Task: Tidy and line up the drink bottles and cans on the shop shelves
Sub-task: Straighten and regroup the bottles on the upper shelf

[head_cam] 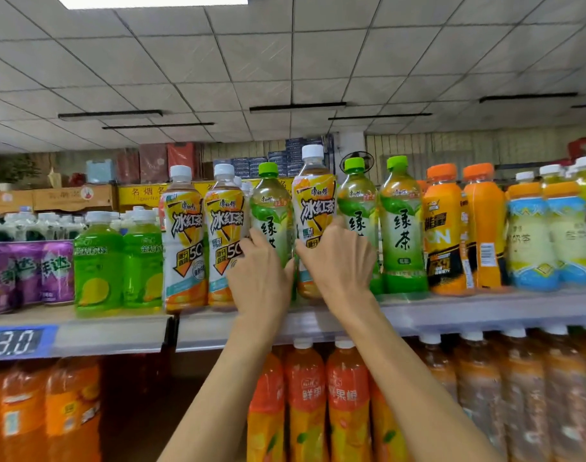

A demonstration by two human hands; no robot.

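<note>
On the top shelf (451, 311), my left hand (260, 275) grips a green tea bottle (273, 208) with a green cap. My right hand (335, 258) grips an iced tea bottle (313, 198) with a white cap and yellow label, which stands higher than its neighbours and looks lifted off the shelf. Two more iced tea bottles (185, 235) (223, 228) stand to the left of my hands. Two more green tea bottles (356, 208) (401, 228) stand to the right.
Green juice bottles (98, 265) and purple cans (28, 271) fill the shelf's left end; orange bottles (445, 228) and pale blue-labelled bottles (531, 238) the right. Large orange drink bottles (306, 395) fill the shelf below. A 3.0 price tag (16, 341) sits on the shelf edge.
</note>
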